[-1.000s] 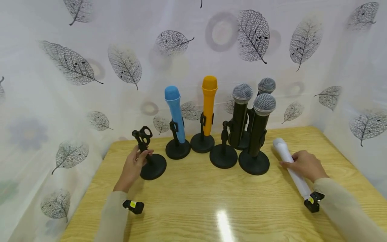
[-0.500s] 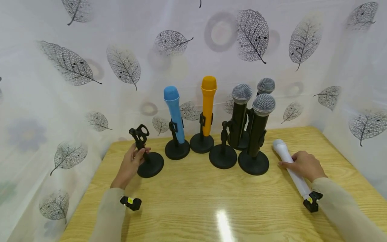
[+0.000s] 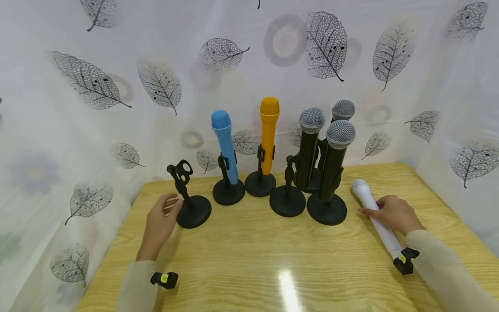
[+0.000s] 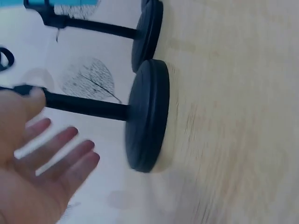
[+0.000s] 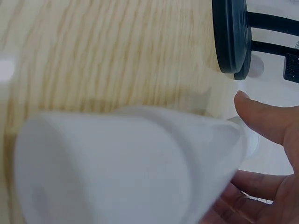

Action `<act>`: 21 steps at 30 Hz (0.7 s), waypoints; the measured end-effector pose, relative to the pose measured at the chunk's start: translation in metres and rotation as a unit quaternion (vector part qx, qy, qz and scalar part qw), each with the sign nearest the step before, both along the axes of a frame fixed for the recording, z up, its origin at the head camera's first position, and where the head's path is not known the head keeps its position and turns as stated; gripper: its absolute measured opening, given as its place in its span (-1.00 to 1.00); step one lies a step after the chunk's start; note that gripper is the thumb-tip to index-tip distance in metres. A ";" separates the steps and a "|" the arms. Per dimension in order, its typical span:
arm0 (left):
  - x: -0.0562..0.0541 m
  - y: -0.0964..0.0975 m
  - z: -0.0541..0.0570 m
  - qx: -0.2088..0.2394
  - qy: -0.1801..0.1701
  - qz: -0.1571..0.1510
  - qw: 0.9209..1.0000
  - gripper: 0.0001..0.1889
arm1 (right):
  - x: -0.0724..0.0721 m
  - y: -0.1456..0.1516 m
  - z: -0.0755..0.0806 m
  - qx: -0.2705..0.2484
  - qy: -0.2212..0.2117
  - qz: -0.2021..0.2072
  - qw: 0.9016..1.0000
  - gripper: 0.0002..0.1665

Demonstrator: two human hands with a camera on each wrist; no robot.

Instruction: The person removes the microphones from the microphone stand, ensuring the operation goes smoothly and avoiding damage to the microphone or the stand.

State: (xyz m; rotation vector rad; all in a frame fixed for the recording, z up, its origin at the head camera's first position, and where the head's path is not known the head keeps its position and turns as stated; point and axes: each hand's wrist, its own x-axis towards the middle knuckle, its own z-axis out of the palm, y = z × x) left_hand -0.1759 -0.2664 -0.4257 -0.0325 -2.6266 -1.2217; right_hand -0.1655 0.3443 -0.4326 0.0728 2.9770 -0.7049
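Note:
At the left of the table, an unloaded black microphone stand (image 3: 194,212) rests on its round base with its ring clip tilted up. My left hand (image 3: 161,219) is just left of its pole, fingers loosely spread and holding nothing. In the left wrist view the fingers (image 4: 77,161) hang beside the pole (image 4: 88,105); whether the thumb still touches it I cannot tell. On the right, my right hand (image 3: 395,213) grips a white microphone (image 3: 383,236) that lies slanted on the wood, its mesh head pointing away. The right wrist view shows its white body (image 5: 117,163) up close.
A blue microphone (image 3: 226,147) and an orange microphone (image 3: 269,134) stand in black stands at the back. Right of them are black microphones (image 3: 334,169) with silver heads in stands. Another black stand (image 3: 288,201) sits in front. A leaf-print curtain (image 3: 234,26) hangs behind the table (image 3: 241,268).
My left hand shifted the black stand slightly left and back, then let go and drew a little toward me. My right hand stays on the white microphone.

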 end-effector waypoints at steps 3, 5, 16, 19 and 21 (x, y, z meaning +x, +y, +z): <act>0.017 0.009 0.011 -0.060 0.015 0.024 0.998 -0.62 | 0.001 0.005 0.005 0.011 0.003 -0.001 1.000 -0.09; 0.025 0.018 0.019 -0.077 0.007 -0.001 0.997 -0.69 | 0.002 0.009 0.007 0.017 0.002 -0.003 1.000 -0.03; 0.011 0.071 0.018 0.032 -0.096 -0.236 0.966 -0.76 | 0.013 0.014 0.017 0.027 0.029 -0.019 0.999 0.03; -0.007 0.080 0.011 0.037 -0.067 -0.202 0.976 -0.73 | 0.019 0.008 0.022 0.011 0.065 -0.023 0.998 -0.08; -0.020 0.084 0.007 0.041 -0.049 -0.174 0.983 -0.71 | 0.024 0.002 0.025 -0.006 0.098 -0.026 0.995 -0.19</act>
